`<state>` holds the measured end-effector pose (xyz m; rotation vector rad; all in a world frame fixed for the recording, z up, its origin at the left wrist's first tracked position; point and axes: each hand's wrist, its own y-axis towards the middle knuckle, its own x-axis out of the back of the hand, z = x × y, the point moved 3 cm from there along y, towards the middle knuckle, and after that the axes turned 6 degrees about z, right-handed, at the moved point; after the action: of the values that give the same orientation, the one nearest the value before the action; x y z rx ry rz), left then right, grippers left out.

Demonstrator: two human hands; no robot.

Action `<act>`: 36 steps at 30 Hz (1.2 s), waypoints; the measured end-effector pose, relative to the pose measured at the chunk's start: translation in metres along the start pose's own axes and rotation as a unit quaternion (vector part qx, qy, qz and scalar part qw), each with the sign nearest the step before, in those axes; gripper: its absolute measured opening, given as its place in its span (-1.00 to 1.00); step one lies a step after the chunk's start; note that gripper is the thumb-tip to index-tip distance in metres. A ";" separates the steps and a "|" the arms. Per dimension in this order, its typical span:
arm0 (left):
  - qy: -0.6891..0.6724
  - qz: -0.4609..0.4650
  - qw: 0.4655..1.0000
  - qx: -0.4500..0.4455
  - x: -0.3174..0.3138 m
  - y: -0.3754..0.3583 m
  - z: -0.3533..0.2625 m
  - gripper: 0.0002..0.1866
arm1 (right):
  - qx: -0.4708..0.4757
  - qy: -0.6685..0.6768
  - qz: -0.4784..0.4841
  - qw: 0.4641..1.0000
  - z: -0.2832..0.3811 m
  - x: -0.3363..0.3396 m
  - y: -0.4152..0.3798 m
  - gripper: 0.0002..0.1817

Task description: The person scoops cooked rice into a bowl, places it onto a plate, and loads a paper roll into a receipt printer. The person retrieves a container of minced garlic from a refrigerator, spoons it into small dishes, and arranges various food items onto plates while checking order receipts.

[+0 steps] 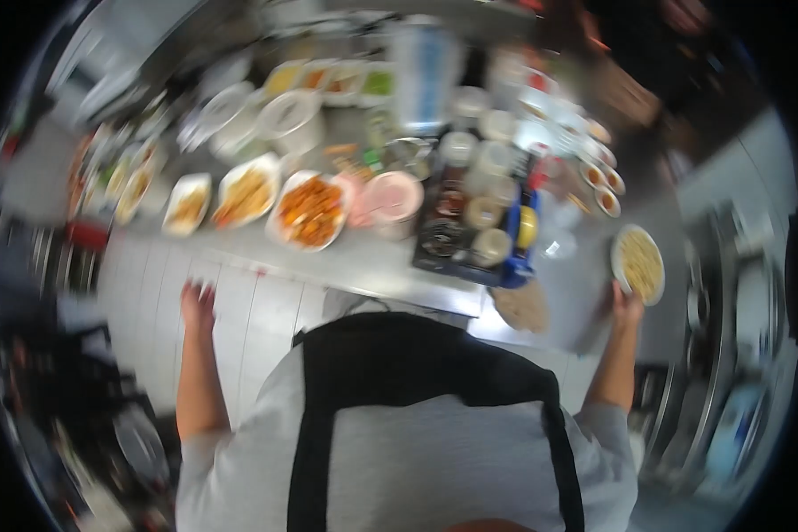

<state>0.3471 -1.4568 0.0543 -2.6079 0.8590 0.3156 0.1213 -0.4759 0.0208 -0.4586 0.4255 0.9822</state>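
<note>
On the right, my right hand (628, 304) grips the near rim of a white oval plate (618, 257) heaped with pale noodles (641, 265). The plate is over the right part of the metal counter. My left hand (199, 300) hangs away from the counter's front edge over the tiled floor, its fingers apart and holding nothing. Nearest to it on the counter are a small white dish of food (188, 205), a dish of yellowish food (245, 194) and a bowl of orange-red food (310, 211). Motion blur softens much of the view.
A black tray (457, 269) of jars and lidded tubs stands mid-counter, beside a pink-lidded tub (394, 197). Small sauce cups (606, 202) line the right. White buckets (291, 121) stand behind the dishes. Another person's arm (629, 93) is at the upper right. Shelving (754, 301) lies far right.
</note>
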 end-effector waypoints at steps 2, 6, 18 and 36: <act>0.024 -0.040 0.999 0.004 -0.030 -0.028 -0.015 -0.47 | -0.019 -0.011 -0.047 0.999 0.001 -0.009 0.030 -0.58; 0.032 -0.034 0.999 0.022 -0.043 -0.025 -0.030 -0.50 | -0.065 -0.154 -0.073 0.983 0.026 -0.040 0.044 -0.58; 0.129 0.088 0.987 -0.029 -0.002 0.163 -0.072 -0.36 | -0.436 -0.055 0.629 0.642 -0.147 -0.459 -0.395 -0.61; 0.278 0.116 0.953 -0.012 0.078 0.101 -0.124 -0.58 | -0.335 -0.216 0.192 0.897 -0.433 -0.620 -0.436 -0.62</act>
<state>0.3592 -1.6245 0.1126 -2.6519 1.3526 -0.3785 0.1351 -1.3471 0.0723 -0.7685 -0.2613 1.5808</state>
